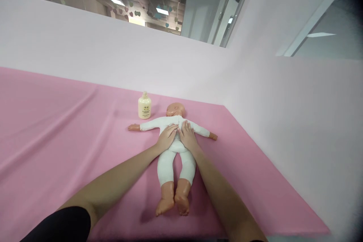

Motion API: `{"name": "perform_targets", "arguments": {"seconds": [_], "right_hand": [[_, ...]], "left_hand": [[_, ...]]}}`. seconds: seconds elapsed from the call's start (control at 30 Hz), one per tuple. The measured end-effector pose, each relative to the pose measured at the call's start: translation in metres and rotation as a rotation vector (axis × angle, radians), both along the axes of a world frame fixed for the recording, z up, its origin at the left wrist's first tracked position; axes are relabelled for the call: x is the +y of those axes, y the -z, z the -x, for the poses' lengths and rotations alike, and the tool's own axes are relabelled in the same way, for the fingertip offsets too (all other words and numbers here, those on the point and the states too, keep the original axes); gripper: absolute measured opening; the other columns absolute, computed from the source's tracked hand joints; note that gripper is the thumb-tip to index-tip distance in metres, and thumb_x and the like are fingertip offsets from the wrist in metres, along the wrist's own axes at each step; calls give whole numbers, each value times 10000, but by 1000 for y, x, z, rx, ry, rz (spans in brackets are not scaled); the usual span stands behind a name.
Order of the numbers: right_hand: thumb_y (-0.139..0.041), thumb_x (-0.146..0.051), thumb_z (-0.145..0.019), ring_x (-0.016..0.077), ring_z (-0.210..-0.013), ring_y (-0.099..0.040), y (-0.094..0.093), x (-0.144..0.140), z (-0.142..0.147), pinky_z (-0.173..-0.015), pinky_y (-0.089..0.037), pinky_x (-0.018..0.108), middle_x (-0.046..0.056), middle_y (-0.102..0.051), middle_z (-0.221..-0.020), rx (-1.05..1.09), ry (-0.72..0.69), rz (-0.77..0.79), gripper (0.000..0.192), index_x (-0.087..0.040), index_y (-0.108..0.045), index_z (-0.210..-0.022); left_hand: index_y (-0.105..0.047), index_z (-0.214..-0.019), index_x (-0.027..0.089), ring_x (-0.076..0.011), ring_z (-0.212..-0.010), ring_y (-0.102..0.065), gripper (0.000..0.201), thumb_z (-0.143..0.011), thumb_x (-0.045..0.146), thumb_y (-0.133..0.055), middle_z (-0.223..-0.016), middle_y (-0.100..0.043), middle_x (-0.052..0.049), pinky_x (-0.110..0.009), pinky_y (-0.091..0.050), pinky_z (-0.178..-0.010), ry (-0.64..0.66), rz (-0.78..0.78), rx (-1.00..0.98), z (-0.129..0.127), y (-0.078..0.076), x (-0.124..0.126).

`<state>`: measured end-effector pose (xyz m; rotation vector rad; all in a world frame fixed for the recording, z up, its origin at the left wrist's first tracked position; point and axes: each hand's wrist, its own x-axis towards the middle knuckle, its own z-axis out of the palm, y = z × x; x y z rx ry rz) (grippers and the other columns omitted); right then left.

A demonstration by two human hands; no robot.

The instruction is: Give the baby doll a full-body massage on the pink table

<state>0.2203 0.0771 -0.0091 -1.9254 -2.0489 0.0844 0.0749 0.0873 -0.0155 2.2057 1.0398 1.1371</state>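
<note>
A pink cloth (70,128) covers the work surface, bounded by pale pink walls at the rear and right. A cream pump bottle (144,106) stands upright on the cloth, just beside the baby doll's head and near its outstretched arm. The baby doll (173,159) lies lengthwise at the centre of the cloth, head toward the rear wall, arms spread to both sides, feet together toward the camera. It wears a white one-piece suit; whether it lies face up or face down cannot be determined. The left hand (167,137) rests flat on the doll's torso, fingers extended and close together, gripping nothing. The right hand (187,136) lies flat beside it on the torso, fingers likewise extended and together. The two hands touch at the doll's midline.
</note>
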Motion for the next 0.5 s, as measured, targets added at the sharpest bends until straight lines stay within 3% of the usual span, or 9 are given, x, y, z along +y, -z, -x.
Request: {"name": "perform_targets", "arguments": {"seconds": [0.17,0.27,0.37,0.43,0.5], "right_hand": [[-226,-364,-931,291,-1407,-97,-2,-25,7,-1115,-154,495,172,-114,-1510,-2,-30,20,621,-12,-150,-1437],[-238,-271,-924,256,-1406,-134,-7,-41,9,-1126,-132,493,137,-217,-1497,23,-247,-63,541,-77,-241,-1429],[-307,-283,-925,187,-1372,-251,-12,-45,2,-1135,-190,408,69,-375,-1439,136,-530,-117,472,-176,-376,-1379],[-332,-311,-929,162,-1348,-301,-13,-38,-4,-1127,-223,375,46,-422,-1410,218,-598,-98,433,-213,-443,-1336],[-306,-318,-940,163,-1363,-273,-12,-27,-10,-1140,-176,407,34,-384,-1436,250,-569,-65,420,-236,-459,-1322]], "left_hand": [[-362,-1376,81,-227,-1381,-212,499,-932,290,-274,-1454,-334,-101,-446,-154,-1143,16,-116,286,1,-1,1],[-326,-1403,154,-217,-1391,-179,491,-939,306,-277,-1476,-297,-62,-453,-156,-1142,178,-244,375,5,-7,-1],[-363,-1387,214,-216,-1409,-75,464,-946,330,-278,-1482,-290,-19,-456,-165,-1142,305,-331,381,9,-11,-2],[-357,-1391,219,-224,-1411,-16,473,-946,361,-286,-1484,-285,-16,-467,-158,-1143,307,-326,365,8,-10,-1],[-301,-1417,191,-230,-1410,-18,517,-944,397,-288,-1491,-266,-41,-470,-154,-1144,262,-265,351,7,-8,2]]}}
